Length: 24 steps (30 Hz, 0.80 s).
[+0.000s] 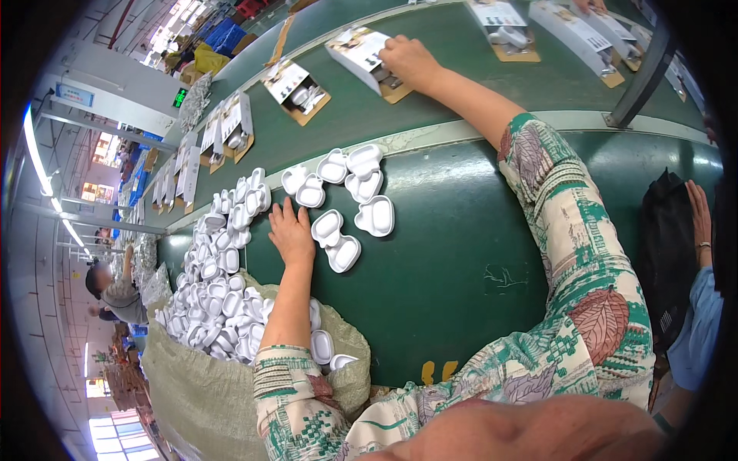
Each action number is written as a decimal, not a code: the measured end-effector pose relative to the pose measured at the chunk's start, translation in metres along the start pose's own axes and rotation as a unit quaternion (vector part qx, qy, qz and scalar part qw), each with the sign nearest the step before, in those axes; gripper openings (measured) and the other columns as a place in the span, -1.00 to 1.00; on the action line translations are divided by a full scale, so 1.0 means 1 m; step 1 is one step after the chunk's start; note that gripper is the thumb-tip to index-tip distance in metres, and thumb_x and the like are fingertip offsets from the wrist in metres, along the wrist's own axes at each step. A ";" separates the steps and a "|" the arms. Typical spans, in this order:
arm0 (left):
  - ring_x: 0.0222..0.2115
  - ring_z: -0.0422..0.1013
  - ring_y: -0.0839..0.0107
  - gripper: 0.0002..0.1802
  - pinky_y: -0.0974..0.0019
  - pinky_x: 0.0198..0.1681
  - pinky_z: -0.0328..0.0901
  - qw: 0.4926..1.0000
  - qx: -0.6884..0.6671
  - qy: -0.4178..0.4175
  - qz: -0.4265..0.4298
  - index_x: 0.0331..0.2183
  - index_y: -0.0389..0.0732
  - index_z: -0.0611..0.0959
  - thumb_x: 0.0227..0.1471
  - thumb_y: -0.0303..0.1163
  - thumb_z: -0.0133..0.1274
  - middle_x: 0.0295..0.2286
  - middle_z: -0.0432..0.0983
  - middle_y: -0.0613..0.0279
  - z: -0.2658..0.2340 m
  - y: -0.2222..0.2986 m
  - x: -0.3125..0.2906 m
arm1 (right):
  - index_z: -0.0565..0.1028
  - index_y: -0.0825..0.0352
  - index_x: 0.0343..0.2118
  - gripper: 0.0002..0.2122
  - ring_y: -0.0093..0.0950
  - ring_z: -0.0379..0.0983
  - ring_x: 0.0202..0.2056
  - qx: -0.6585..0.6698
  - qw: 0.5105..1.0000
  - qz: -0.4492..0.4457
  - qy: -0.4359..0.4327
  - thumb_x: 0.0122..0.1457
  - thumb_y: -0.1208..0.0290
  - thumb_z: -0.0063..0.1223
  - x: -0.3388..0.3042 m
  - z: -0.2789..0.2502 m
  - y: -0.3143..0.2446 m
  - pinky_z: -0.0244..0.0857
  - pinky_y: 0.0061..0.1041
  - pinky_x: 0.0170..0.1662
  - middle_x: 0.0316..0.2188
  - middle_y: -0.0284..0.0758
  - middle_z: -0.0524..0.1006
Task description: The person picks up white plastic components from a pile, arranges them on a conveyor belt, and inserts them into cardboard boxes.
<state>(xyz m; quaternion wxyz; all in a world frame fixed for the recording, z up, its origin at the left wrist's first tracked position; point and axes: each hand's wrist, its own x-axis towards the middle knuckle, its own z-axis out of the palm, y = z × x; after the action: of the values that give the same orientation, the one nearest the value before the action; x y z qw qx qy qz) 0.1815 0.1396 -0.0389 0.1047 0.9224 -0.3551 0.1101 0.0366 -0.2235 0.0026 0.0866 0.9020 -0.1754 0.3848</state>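
My left hand [292, 237] lies palm down on the green table with its fingers spread, holding nothing. Its fingertips are beside a white plastic double-lobed piece [310, 192]. More such pieces lie to its right, among them one white piece [377, 216] and another nearer pair of lobes [343, 253]. At the far side my right hand [410, 63] reaches over the conveyor belt to a white printed carton [359, 48]. Its fingers curl at the carton's open end, where something pale shows inside. What the fingertips grip there is hidden.
A woven sack [196, 392] brimming with white pieces [223, 303] stands at the left. Several open cartons line the belt [438, 38], such as one carton [294, 88]. A metal post [646, 73] rises at the right. A neighbour's hand [699, 215] rests near a black bag [667, 246].
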 end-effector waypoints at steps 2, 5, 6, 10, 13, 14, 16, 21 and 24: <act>0.11 0.05 -0.04 -0.47 -0.22 0.05 0.01 1.000 0.005 -0.002 -0.008 0.05 -0.10 0.32 0.09 -0.09 -0.19 0.09 0.12 -0.03 -0.002 -0.002 0.000 | 0.44 0.26 -0.41 -0.87 -0.32 0.36 -0.25 0.014 0.999 -0.013 0.035 -0.07 0.41 0.00 -0.007 0.000 -0.009 0.27 -0.33 -0.29 -0.37 -0.31 0.42; 0.11 0.05 -0.04 -0.48 -0.22 0.05 0.00 1.000 -0.005 0.006 -0.003 0.05 -0.10 0.32 0.09 -0.09 -0.19 0.08 0.13 -0.03 0.000 -0.003 0.000 | 0.43 0.27 -0.39 -0.87 -0.34 0.38 -0.28 0.091 0.988 -0.090 0.081 -0.07 0.49 -0.07 -0.024 -0.010 -0.031 0.29 -0.34 -0.28 -0.40 -0.29 0.40; 0.11 0.05 -0.04 -0.48 -0.22 0.05 0.00 1.000 -0.005 0.010 -0.003 0.05 -0.10 0.32 0.09 -0.09 -0.19 0.08 0.13 -0.03 -0.001 -0.005 0.000 | 0.43 0.27 -0.39 -0.87 -0.34 0.38 -0.29 0.147 0.981 -0.113 0.064 -0.06 0.50 -0.10 -0.032 -0.017 -0.047 0.29 -0.34 -0.28 -0.39 -0.28 0.40; 0.11 0.04 -0.03 -0.47 -0.23 0.05 0.00 1.000 -0.007 0.006 -0.008 0.05 -0.11 0.32 0.09 -0.08 -0.19 0.09 0.12 -0.02 -0.002 -0.005 -0.001 | 0.41 0.28 -0.42 -0.90 -0.35 0.34 -0.26 0.219 0.943 -0.243 -0.063 0.00 0.45 -0.14 -0.065 -0.050 -0.093 0.26 -0.39 -0.26 -0.35 -0.28 0.39; 0.11 0.03 -0.03 -0.47 -0.23 0.05 0.00 1.000 -0.010 0.004 -0.007 0.05 -0.11 0.32 0.09 -0.08 -0.19 0.09 0.12 -0.02 0.000 -0.002 -0.001 | 0.41 0.29 -0.43 -0.90 -0.37 0.32 -0.22 0.211 0.944 -0.232 -0.099 0.01 0.43 -0.13 -0.064 -0.042 -0.097 0.24 -0.41 -0.24 -0.33 -0.30 0.38; 0.11 0.04 -0.02 -0.47 -0.23 0.05 0.00 1.000 -0.010 0.000 -0.009 0.05 -0.12 0.32 0.09 -0.08 -0.19 0.09 0.12 -0.02 0.000 -0.001 0.000 | 0.41 0.30 -0.44 -0.90 -0.37 0.31 -0.22 0.205 0.946 -0.223 -0.113 -0.01 0.42 -0.09 -0.062 -0.040 -0.095 0.24 -0.40 -0.24 -0.33 -0.30 0.38; 0.11 0.04 -0.02 -0.47 -0.23 0.05 0.00 1.000 -0.010 0.001 -0.011 0.05 -0.12 0.32 0.09 -0.08 -0.19 0.09 0.12 -0.02 -0.001 -0.003 -0.001 | 0.42 0.31 -0.44 -0.88 -0.37 0.31 -0.21 0.203 0.949 -0.216 -0.107 -0.04 0.41 -0.04 -0.058 -0.041 -0.091 0.24 -0.40 -0.24 -0.33 -0.30 0.38; 0.11 0.04 -0.02 -0.47 -0.22 0.05 0.00 1.000 -0.002 0.008 -0.010 0.05 -0.12 0.33 0.09 -0.08 -0.19 0.09 0.12 -0.03 -0.002 -0.008 -0.001 | 0.42 0.32 -0.43 -0.81 -0.36 0.34 -0.20 0.111 0.979 -0.164 -0.056 -0.14 0.40 0.12 -0.034 -0.028 -0.062 0.26 -0.36 -0.25 -0.35 -0.30 0.41; 0.11 0.04 -0.01 -0.48 -0.22 0.06 -0.01 1.000 -0.004 0.003 -0.011 0.05 -0.11 0.33 0.09 -0.08 -0.19 0.08 0.12 -0.03 -0.002 -0.006 -0.001 | 0.44 0.32 -0.44 -0.79 -0.35 0.34 -0.20 0.065 0.987 -0.139 -0.047 -0.15 0.39 0.16 -0.009 -0.006 -0.039 0.27 -0.36 -0.26 -0.36 -0.30 0.43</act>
<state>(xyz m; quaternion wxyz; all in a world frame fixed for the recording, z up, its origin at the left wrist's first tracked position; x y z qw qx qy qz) 0.1842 0.1452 -0.0381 0.1107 0.9255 -0.3449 0.1102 0.0422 -0.1835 -0.0008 0.0724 0.9383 -0.0271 0.3372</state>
